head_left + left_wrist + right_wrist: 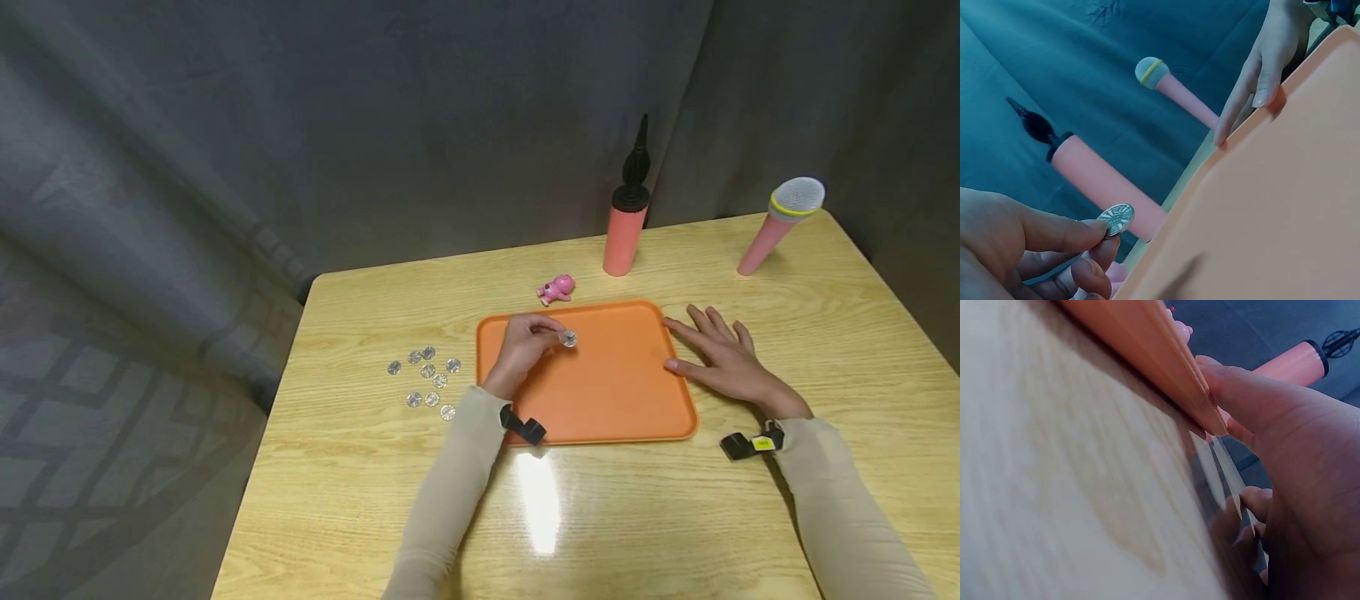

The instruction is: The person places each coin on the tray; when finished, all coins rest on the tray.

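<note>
My left hand (527,346) pinches a silver coin (1117,220) between thumb and fingers, over the left half of an orange tray (615,392). In the left wrist view the coin is tilted, its patterned face showing. At the tray's right edge is my right hand (720,358), fingers spread, thumb and index fingertip resting on the rim. The right wrist view shows those fingertips against the tray's side and the other fingers beyond the edge. Several more silver coins (427,371) lie flat on the table left of the tray.
A small pink figurine (557,288) lies behind the tray. Farther back stands a pink balloon pump (625,233) with a black top. A pink toy microphone (772,233) stands at the back right. The wooden table (360,500) meets a dark curtain (420,125) along its back.
</note>
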Demonstrator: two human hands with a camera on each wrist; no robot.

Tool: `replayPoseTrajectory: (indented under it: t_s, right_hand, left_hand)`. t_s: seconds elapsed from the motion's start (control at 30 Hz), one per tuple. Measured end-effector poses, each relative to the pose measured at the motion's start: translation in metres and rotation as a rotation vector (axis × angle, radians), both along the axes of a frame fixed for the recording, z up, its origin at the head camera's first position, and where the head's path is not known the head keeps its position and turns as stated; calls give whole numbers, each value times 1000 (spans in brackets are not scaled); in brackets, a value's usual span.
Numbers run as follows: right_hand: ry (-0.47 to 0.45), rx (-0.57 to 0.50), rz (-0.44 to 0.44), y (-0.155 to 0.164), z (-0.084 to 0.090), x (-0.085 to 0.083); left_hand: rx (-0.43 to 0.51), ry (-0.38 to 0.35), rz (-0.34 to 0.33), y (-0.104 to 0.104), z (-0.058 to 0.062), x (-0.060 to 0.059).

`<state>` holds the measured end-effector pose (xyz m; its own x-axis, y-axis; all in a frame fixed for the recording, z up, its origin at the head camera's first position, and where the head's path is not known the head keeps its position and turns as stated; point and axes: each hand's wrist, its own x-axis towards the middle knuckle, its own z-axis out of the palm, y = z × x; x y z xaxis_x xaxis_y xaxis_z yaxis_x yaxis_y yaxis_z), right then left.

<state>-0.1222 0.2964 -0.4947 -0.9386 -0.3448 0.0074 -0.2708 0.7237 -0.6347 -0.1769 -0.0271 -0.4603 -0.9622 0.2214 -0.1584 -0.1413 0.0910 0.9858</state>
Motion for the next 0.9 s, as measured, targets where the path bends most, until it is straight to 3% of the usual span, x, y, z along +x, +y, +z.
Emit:
replayPoseTrajectory:
  t_s: [0.47, 0.9]
  right_hand:
    - [-9, 3, -5, -1, 2, 1]
    - [-14, 20, -12, -1, 2, 0]
  left_hand:
    - [-48, -15, 1, 34, -2, -1]
    - [-176, 68, -7, 62, -6, -6]
